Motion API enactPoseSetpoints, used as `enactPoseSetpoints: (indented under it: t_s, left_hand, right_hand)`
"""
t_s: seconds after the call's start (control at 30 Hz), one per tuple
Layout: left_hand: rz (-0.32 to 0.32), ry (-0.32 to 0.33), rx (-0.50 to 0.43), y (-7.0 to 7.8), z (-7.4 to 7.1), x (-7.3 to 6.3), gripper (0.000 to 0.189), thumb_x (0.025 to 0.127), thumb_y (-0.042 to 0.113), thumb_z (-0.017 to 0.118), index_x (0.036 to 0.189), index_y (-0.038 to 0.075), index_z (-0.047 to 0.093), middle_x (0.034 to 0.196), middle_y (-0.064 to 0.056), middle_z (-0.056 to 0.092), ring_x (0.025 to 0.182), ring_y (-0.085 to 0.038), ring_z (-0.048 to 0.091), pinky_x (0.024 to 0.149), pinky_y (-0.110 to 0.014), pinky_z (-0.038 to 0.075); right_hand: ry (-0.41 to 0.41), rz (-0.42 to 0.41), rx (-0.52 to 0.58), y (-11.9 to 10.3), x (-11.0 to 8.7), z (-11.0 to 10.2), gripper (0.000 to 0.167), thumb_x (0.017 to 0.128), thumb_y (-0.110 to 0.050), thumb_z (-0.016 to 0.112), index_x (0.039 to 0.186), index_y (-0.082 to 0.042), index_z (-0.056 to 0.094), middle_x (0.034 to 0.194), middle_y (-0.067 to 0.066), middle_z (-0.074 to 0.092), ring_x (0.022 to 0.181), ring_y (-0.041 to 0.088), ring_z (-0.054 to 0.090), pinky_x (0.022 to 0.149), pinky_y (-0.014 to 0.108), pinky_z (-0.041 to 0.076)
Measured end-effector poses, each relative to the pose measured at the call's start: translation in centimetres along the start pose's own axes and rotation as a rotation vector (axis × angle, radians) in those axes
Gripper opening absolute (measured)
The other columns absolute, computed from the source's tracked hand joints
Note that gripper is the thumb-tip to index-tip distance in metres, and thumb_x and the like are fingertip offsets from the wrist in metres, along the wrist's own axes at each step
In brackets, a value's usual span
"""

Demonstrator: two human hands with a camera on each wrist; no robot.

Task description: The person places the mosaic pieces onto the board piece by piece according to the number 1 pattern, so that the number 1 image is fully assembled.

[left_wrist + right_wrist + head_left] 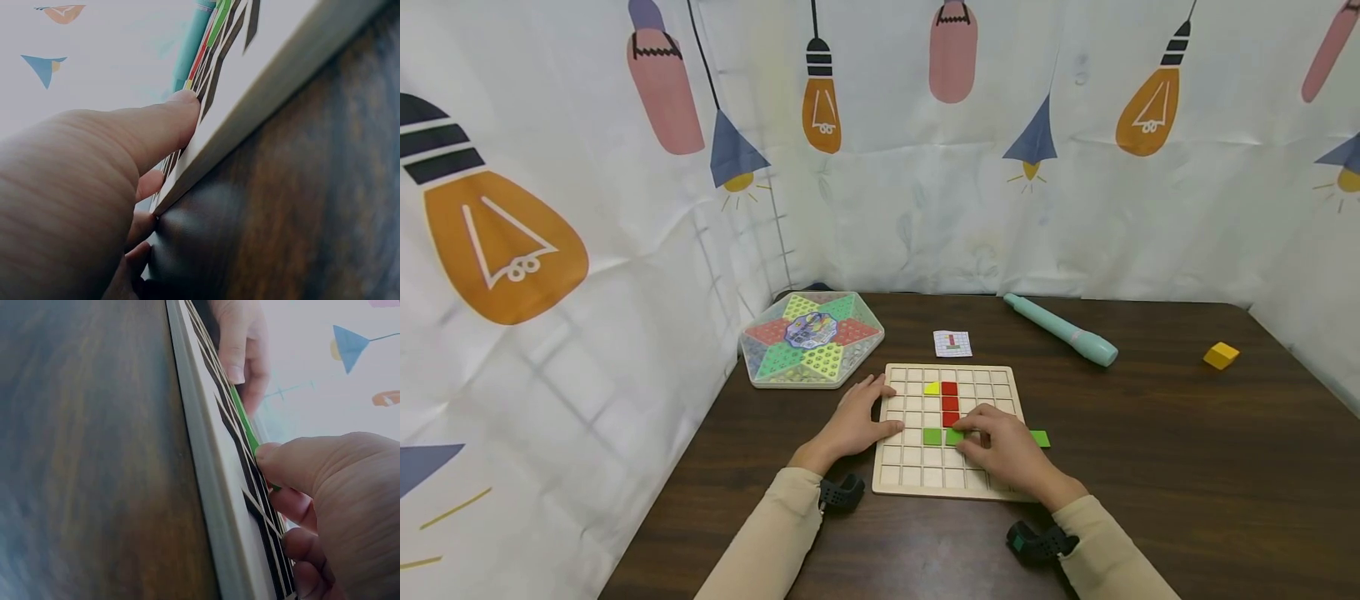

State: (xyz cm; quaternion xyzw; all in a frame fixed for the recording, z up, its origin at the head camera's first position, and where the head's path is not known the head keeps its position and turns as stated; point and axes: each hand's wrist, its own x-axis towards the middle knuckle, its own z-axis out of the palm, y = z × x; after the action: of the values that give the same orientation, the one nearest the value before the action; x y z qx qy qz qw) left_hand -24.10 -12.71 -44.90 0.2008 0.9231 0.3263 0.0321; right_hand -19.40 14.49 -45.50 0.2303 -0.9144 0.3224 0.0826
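A pale wooden grid board (pixel 912 476) lies on the table between both hands. My left hand (pixel 853 417) rests at its left edge, thumb and forefinger laid on the surface. My right hand (pixel 1003 450) pinches a green square tile (pixel 954 437) between thumb and fingertips, low over the grid, just right of another green tile (pixel 932 437). Red tiles (pixel 950 403) form a column above, with a yellow piece (pixel 932 388) beside its top. One more green piece (pixel 1040 439) shows past the board's right edge, partly hidden by the right hand.
Behind the board lies a small printed card (pixel 952 344). A clear star-patterned game box (pixel 812 340) stands at back left. A teal tube-shaped object (pixel 1062 330) lies at the back right, and a yellow block (pixel 1221 356) sits farther right. Printed curtains hang behind the table.
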Motion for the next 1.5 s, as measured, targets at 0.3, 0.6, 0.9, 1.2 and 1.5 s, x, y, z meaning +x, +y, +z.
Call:
enactPoseSetpoints:
  t_s: [0.3,0.6,0.9,1.2,1.5]
  left_hand:
    - [-0.003,0.003,0.005,-0.22,0.06,0.11,0.053,0.089,0.035,0.072,0.133,0.009,0.057,0.158,-0.014,0.030,0.148,-0.033,0.018,0.120,-0.052,0.013]
    - [-0.009,0.003,0.004,-0.30,0.12,0.10,0.053,0.089,0.036,0.072,0.133,0.009,0.057,0.158,-0.014,0.029,0.148,-0.032,0.018,0.120,-0.052,0.013]
    - [-0.007,-0.001,0.006,-0.24,0.16,0.11,0.053,0.089,0.035,0.072,0.133,0.010,0.057,0.158,-0.013,0.029,0.148,-0.032,0.018,0.120,-0.051,0.012]
    - [-0.005,0.005,0.005,-0.29,0.07,0.12,0.053,0.089,0.036,0.072,0.132,0.009,0.057,0.158,-0.013,0.030,0.148,-0.033,0.018,0.120,-0.052,0.013]
    - [-0.012,-0.005,0.013,-0.25,0.12,0.17,0.053,0.089,0.035,0.072,0.133,0.009,0.057,0.158,-0.013,0.029,0.148,-0.032,0.018,0.120,-0.050,0.012]
  right_hand:
    - [-0.014,0.021,-0.004,-0.01,0.12,0.18,0.020,0.084,-0.022,0.078,0.104,-0.023,0.074,0.094,-0.014,0.057,0.068,0.006,0.044,0.056,0.021,0.040]
    - [-0.030,0.045,0.009,-0.08,0.20,0.16,0.020,0.086,-0.019,0.076,0.105,-0.024,0.074,0.092,-0.014,0.057,0.067,0.005,0.045,0.056,0.021,0.041]
    - [-0.046,0.049,0.017,-0.06,0.16,0.13,0.021,0.087,-0.019,0.075,0.107,-0.024,0.074,0.090,-0.016,0.055,0.068,0.006,0.045,0.057,0.022,0.041]
    - [-0.045,0.055,0.009,-0.20,0.30,0.20,0.021,0.086,-0.020,0.076,0.106,-0.023,0.074,0.091,-0.015,0.055,0.069,0.007,0.045,0.058,0.022,0.040]
    - [-0.026,0.068,0.046,-0.19,0.20,0.10,0.022,0.086,-0.021,0.077,0.107,-0.025,0.074,0.089,-0.017,0.056,0.069,0.007,0.046,0.058,0.023,0.041]
